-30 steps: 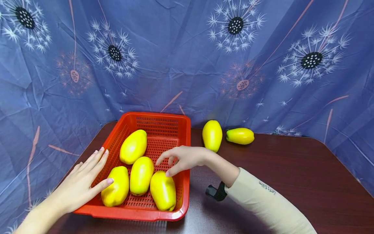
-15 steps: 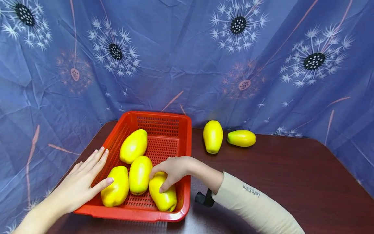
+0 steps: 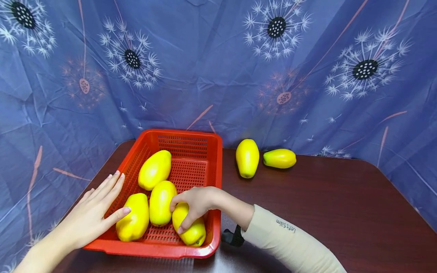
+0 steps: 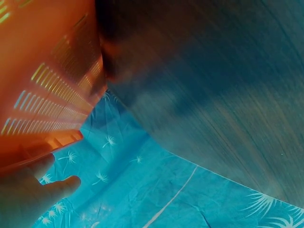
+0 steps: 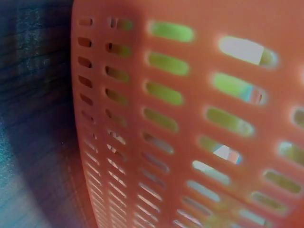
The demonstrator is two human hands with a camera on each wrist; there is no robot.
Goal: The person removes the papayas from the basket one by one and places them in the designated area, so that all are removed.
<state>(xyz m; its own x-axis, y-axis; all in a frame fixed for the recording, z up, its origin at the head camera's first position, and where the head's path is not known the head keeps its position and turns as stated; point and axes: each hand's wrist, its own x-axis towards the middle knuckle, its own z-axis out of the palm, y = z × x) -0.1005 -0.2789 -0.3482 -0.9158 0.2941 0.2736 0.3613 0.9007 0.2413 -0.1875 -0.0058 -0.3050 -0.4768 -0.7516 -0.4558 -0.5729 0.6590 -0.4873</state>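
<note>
In the head view my right hand (image 3: 196, 204) reaches into the red basket (image 3: 153, 250) and grips the yellow papaya (image 3: 194, 232) at its front right corner, thumb on the near side and fingers curled over the far side. My left hand (image 3: 91, 216) lies across the basket's left rim with its fingers straight. Its thumb extends over a second papaya (image 3: 134, 218) at the front left. Between these two lies another papaya (image 3: 163, 203). A further papaya (image 3: 155, 170) rests farther back. In the left wrist view, fingers (image 4: 61, 187) show beneath the basket's rim. The right wrist view shows only the slotted basket wall (image 5: 199, 142) and table.
Two more papayas stand outside the basket near the table's back edge: one lengthwise (image 3: 247, 158), one lying sideways (image 3: 280, 158). The dark wood table (image 3: 317, 201) extends to the right. A blue curtain (image 3: 211, 68) with dandelion prints hangs behind.
My right hand has moved down and left onto the front right papaya and closed its fingers round it; the papaya has shifted slightly. My left hand keeps its place on the rim.
</note>
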